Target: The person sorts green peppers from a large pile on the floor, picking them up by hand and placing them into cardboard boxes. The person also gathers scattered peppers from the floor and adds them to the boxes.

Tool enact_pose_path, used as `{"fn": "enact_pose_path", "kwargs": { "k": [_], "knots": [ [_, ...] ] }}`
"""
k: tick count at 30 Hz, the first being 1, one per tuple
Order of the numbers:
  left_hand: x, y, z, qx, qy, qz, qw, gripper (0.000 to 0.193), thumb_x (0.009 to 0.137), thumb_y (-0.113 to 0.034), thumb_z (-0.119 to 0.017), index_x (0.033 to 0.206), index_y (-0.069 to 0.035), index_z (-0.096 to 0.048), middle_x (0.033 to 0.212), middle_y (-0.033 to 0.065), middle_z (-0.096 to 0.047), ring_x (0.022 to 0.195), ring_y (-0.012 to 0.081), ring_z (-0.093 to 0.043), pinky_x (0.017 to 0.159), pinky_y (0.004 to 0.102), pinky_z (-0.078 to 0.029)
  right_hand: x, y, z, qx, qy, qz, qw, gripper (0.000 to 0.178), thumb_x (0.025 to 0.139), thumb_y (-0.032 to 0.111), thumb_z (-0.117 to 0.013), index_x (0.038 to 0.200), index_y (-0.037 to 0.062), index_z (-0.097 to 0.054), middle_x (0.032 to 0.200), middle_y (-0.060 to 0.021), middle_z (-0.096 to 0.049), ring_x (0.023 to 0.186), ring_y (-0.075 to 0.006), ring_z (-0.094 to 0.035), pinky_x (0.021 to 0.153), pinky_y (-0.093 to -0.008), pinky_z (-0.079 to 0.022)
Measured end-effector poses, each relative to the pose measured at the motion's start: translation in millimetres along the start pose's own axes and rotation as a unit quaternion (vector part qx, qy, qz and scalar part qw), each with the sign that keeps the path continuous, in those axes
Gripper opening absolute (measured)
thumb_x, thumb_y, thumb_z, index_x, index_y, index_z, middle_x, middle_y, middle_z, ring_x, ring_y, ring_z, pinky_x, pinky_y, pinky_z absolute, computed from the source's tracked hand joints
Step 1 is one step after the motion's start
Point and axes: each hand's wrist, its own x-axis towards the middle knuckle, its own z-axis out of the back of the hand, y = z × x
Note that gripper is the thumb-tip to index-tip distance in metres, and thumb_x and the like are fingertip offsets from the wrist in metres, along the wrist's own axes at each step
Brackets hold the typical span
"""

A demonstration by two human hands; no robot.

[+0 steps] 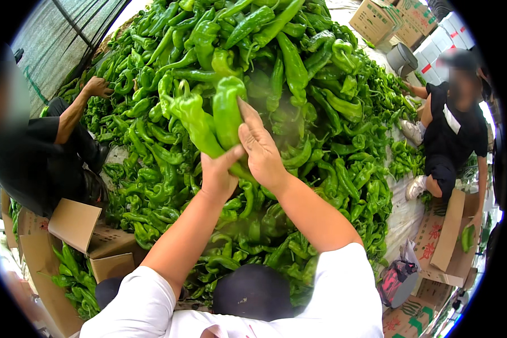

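Note:
Two large green peppers, a paler, wrinkled green pepper (192, 119) and a smoother green pepper (227, 107), stand side by side, stem ends up, above the pile. My left hand (218, 173) is closed on them from below; its thumb shows, while its fingers are hidden behind the peppers. My right hand (262, 151) presses against the right-hand pepper, fingers together along its side. Just under my wrists, more of the green pepper bodies shows, partly covered. Beyond and around both hands rises a big heap of long green peppers (343, 169).
At left, a person in black (28, 163) reaches into the heap beside an open carton (76, 225) containing peppers. Another person in black (453, 124) sits at right by a cardboard box (448, 236). Farther back are stacked cartons (377, 22) and a grey bucket (401, 59).

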Motion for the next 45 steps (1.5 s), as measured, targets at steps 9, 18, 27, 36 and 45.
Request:
{"fn": "enact_pose_path", "kwargs": {
  "k": [9,18,27,36,45],
  "knots": [
    [39,-98,51,0.068,0.062,0.091,0.992,0.055,0.072,-0.006,-0.064,0.123,-0.001,-0.046,0.106,0.0136,-0.060,0.082,0.0197,-0.059,0.074,0.0339,-0.052,119,-74,180,-0.642,-0.290,-0.002,0.710,0.086,0.071,0.045,-0.076,0.131,-0.0051,-0.040,0.135,-0.0273,-0.041,0.123,-0.0388,-0.043,0.105,-0.0417,-0.031],
    [-235,-372,161,0.593,-0.183,-0.035,0.783,0.093,0.058,-0.006,-0.081,0.135,-0.001,-0.028,0.122,0.0107,-0.050,0.114,0.0205,-0.047,0.099,0.0346,-0.038,-52,10,87,-0.197,-0.256,-0.322,0.890,0.050,0.090,0.021,-0.055,0.133,-0.0002,-0.042,0.120,-0.0164,-0.055,0.098,-0.0300,-0.060,0.075,-0.0442,-0.053],
    [-368,-336,239,0.798,-0.254,0.204,0.507,0.102,0.077,-0.057,-0.063,0.146,-0.003,-0.012,0.114,0.0257,-0.055,0.101,0.0394,-0.056,0.086,0.0446,-0.047,-93,55,-76,-0.155,-0.022,-0.261,0.953,0.048,0.093,0.014,-0.053,0.135,0.0012,-0.036,0.108,-0.0083,-0.057,0.086,-0.0158,-0.058,0.065,-0.0302,-0.050],
    [-373,-302,271,0.836,-0.284,0.249,0.398,0.091,0.083,-0.064,-0.048,0.144,-0.003,-0.023,0.097,0.0231,-0.060,0.086,0.0313,-0.059,0.073,0.0410,-0.050,-105,113,-234,-0.222,0.232,-0.120,0.940,0.053,0.087,0.004,-0.059,0.135,-0.0026,-0.037,0.123,-0.0119,-0.052,0.108,-0.0203,-0.055,0.092,-0.0335,-0.043],
    [-468,-407,189,0.671,-0.265,-0.067,0.689,0.062,0.086,-0.023,-0.059,0.139,-0.006,-0.032,0.122,0.0215,-0.054,0.108,0.0345,-0.056,0.088,0.0409,-0.047,-129,121,-417,-0.337,0.572,0.402,0.630,0.046,0.066,-0.003,-0.061,0.110,0.0101,-0.060,0.101,-0.0048,-0.059,0.105,-0.0233,-0.055,0.104,-0.0420,-0.035]
  ]
}}
